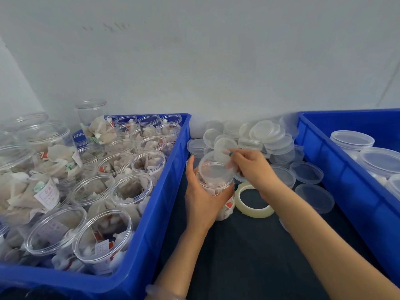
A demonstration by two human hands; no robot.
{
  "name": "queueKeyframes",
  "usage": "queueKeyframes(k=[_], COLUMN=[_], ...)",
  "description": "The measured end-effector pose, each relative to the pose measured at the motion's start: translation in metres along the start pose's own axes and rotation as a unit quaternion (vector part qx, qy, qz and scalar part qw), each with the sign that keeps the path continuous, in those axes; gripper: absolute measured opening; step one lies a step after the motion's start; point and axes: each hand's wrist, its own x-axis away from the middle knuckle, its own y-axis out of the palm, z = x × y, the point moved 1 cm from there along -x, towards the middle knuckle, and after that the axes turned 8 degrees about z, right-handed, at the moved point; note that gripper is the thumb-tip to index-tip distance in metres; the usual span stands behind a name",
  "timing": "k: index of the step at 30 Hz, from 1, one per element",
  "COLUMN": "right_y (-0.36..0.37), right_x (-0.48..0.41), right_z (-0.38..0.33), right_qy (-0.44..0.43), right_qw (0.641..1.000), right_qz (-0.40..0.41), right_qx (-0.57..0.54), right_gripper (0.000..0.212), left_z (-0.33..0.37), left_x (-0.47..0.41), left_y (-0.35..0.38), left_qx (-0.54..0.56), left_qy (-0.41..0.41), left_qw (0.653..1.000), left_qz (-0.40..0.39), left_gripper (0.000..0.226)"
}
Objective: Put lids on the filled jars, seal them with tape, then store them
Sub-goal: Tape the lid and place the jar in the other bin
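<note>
Dark bench (249, 245): left grip (201, 202) clasps a clear jar (218, 188) packed with pale sachets; right grip (253, 167) pinches its clear lid (213, 169).

Head-worn camera is looking forward and down, close over the dark tabletop (249, 256), left blue crate (151, 224) and right blue crate (337, 169) flanking it, white wall (194, 50) behind.

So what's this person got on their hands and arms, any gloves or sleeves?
No gloves or sleeves show: both forearms are bare. The left wrist carries a pale, translucent bangle. The right hand has a teal mark at one fingertip, possibly nail polish.
</note>
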Motion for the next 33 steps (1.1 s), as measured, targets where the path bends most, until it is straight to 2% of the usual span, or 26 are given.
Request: queueKeyframes(k=[2, 5, 8, 12, 15, 19, 21, 23, 26, 29, 31, 33], right_y=[0.006, 0.015, 0.022, 0.024, 0.022, 0.017, 0.017, 0.017, 0.018, 0.013, 0.002, -0.008], right_x=[0.001, 0.003, 0.007, 0.013, 0.014, 0.023, 0.025, 0.023, 0.020, 0.017, 0.012, 0.008], right_z=[0.006, 0.009, 0.005, 0.003, 0.005, 0.005, 0.005, 0.006, 0.012, 0.016, 0.013, 0.010], right_qy=[-0.039, -0.072, -0.082, -0.088, -0.145, -0.206, -0.218, -0.221, -0.229, -0.203, -0.164, -0.137], right_qw=[0.997, 0.985, 0.982, 0.990, 0.974, 0.935, 0.924, 0.928, 0.946, 0.966, 0.983, 0.989], right_qz=[0.031, 0.053, 0.020, -0.066, -0.084, -0.076, -0.075, -0.058, -0.020, -0.001, -0.010, -0.053], right_qx=[0.056, 0.145, 0.171, 0.085, 0.154, 0.279, 0.305, 0.294, 0.231, 0.160, 0.076, -0.027], right_gripper=[0.032, 0.023, 0.032, 0.037, 0.037, 0.068, 0.074, 0.068, 0.047, 0.038, 0.031, 0.024], left_z=[0.000, 0.001, -0.001, -0.003, -0.010, -0.007, -0.012, -0.020, -0.026, -0.020, -0.015, -0.008], left_x=[0.000, -0.001, -0.001, 0.000, 0.000, -0.004, -0.004, -0.001, -0.001, -0.003, -0.002, -0.002], left_y=[-0.001, -0.001, -0.004, -0.005, -0.004, 0.006, 0.007, 0.003, -0.007, -0.010, -0.011, -0.015], left_qx=[-0.004, 0.004, 0.013, 0.022, 0.025, -0.040, -0.086, -0.075, -0.069, -0.034, 0.025, 0.094], left_qy=[0.009, 0.016, 0.021, 0.033, 0.017, -0.004, -0.009, -0.055, -0.105, -0.093, -0.093, -0.117], left_qw=[1.000, 1.000, 1.000, 0.999, 0.999, 0.996, 0.990, 0.986, 0.974, 0.979, 0.980, 0.972], left_qz=[-0.003, -0.006, -0.017, -0.027, -0.038, -0.078, -0.113, -0.142, -0.190, -0.178, -0.172, -0.178], left_gripper=[0.121, 0.109, 0.099, 0.092, 0.095, 0.095, 0.092, 0.093, 0.094, 0.090, 0.088, 0.081])
